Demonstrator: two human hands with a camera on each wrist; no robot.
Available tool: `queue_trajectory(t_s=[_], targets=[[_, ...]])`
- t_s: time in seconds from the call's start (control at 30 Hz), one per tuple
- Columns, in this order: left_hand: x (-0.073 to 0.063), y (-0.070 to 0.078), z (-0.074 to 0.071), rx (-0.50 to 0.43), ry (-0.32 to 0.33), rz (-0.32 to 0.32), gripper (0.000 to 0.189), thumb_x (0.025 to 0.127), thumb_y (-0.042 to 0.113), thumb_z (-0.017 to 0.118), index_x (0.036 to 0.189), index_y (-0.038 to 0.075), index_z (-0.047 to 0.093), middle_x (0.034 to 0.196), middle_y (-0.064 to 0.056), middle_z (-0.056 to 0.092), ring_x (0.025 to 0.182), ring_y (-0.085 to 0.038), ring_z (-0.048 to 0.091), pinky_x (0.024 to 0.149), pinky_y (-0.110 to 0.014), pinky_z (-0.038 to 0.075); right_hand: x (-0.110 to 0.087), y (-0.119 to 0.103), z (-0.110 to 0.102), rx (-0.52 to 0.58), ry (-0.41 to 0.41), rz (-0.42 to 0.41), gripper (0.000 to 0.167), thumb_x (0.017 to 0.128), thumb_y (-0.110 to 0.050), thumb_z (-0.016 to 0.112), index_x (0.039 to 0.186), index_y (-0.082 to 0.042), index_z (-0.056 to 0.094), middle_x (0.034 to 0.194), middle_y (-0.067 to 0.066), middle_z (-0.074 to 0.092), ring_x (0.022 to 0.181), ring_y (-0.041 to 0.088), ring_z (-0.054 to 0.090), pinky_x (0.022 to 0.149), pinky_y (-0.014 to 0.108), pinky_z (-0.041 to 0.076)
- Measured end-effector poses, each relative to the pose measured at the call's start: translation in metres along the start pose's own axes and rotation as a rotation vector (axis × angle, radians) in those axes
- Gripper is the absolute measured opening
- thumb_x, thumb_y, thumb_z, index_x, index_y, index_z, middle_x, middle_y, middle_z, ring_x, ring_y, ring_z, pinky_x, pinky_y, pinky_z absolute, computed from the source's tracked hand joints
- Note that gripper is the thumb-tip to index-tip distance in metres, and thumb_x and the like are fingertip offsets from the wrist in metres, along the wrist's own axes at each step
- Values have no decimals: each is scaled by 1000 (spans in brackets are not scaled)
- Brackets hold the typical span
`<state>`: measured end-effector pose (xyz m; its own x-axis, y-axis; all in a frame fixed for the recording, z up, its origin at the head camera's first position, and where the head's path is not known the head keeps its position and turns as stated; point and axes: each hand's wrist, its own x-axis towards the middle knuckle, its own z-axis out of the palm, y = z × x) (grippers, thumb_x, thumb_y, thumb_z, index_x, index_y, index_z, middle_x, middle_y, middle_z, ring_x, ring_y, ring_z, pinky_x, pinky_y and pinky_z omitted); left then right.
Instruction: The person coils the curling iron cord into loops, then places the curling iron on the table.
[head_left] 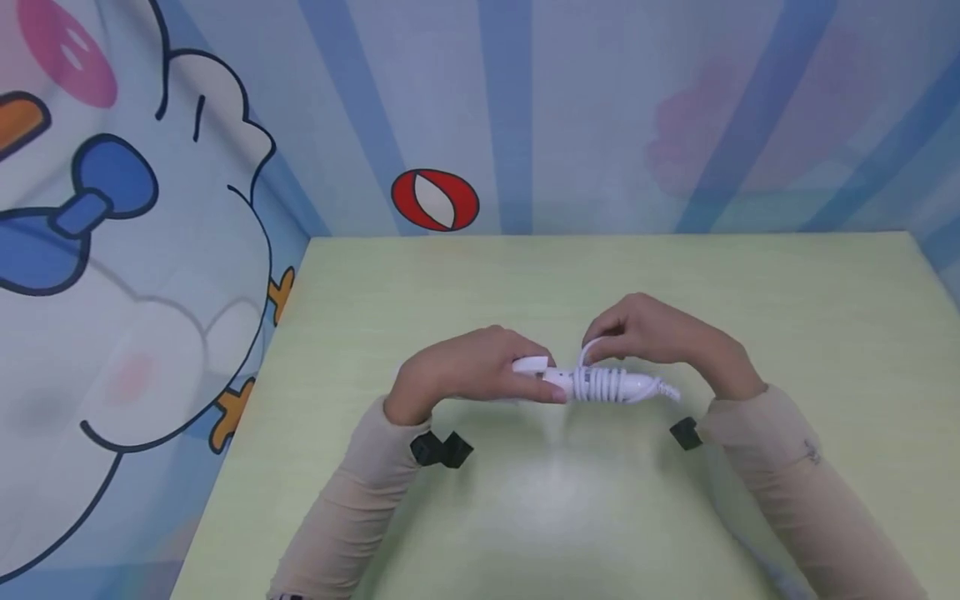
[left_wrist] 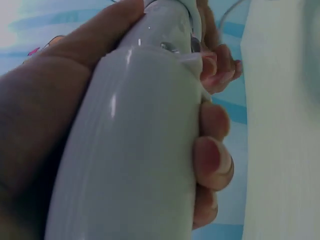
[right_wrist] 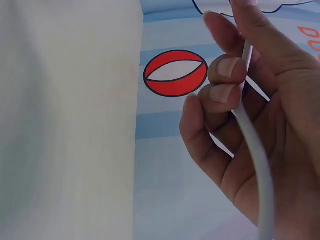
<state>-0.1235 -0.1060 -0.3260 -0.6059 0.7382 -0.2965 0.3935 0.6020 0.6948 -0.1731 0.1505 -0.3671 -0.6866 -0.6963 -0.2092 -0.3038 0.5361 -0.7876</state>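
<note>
A white curling iron (head_left: 558, 380) lies level over the middle of the table, its cord end pointing right. My left hand (head_left: 480, 367) grips its thick left part, which the hand mostly hides in the head view. In the left wrist view the smooth white body (left_wrist: 135, 130) fills the palm, thumb on one side and fingertips on the other. Several turns of white cord (head_left: 606, 385) wrap the iron's handle. Just above those turns, my right hand (head_left: 648, 332) pinches a loop of the cord. The right wrist view shows this cord (right_wrist: 257, 155) running past curled fingers and across the palm.
The pale yellow-green table (head_left: 562, 517) spreads under both arms and meets a cartoon-printed wall (head_left: 585, 117) at its back edge. A pale length of cord (head_left: 750, 550) trails beneath the right forearm. Small black blocks (head_left: 442, 450) sit at the left wrist, another black block (head_left: 686, 433) by the right.
</note>
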Motion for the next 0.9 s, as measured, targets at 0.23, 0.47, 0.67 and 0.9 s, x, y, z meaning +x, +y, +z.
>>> queue_trajectory(t_s=[0.23, 0.47, 0.67, 0.9], targets=[[5, 14, 12, 233, 16, -116, 30, 84, 54, 65, 92, 25, 65, 76, 12, 61, 64, -7, 54, 59, -23, 43, 0, -13, -11, -98, 23, 36, 12, 87, -36, 69, 84, -25, 73, 71, -4, 62, 58, 13, 49, 58, 30, 45], [15, 18, 27, 444, 124, -280, 39, 84, 59, 62, 96, 23, 65, 68, 9, 59, 59, -10, 53, 52, -26, 41, -2, -26, -13, -178, 65, 31, 13, 93, -29, 63, 85, -22, 71, 53, -4, 42, 46, 11, 40, 53, 30, 42], [24, 2, 28, 406, 230, -376, 39, 86, 59, 59, 97, 22, 65, 65, 5, 56, 57, -12, 52, 50, -27, 40, -2, -33, -2, -172, 81, 41, 15, 94, -28, 61, 91, -19, 72, 55, -2, 47, 49, 13, 42, 53, 30, 41], [27, -19, 25, 296, 355, -425, 43, 88, 63, 51, 88, 20, 59, 63, 2, 50, 56, -14, 49, 50, -27, 36, -2, -35, 18, -142, 115, 7, 21, 99, -30, 51, 102, -19, 68, 53, -2, 44, 47, 14, 40, 57, 32, 41]])
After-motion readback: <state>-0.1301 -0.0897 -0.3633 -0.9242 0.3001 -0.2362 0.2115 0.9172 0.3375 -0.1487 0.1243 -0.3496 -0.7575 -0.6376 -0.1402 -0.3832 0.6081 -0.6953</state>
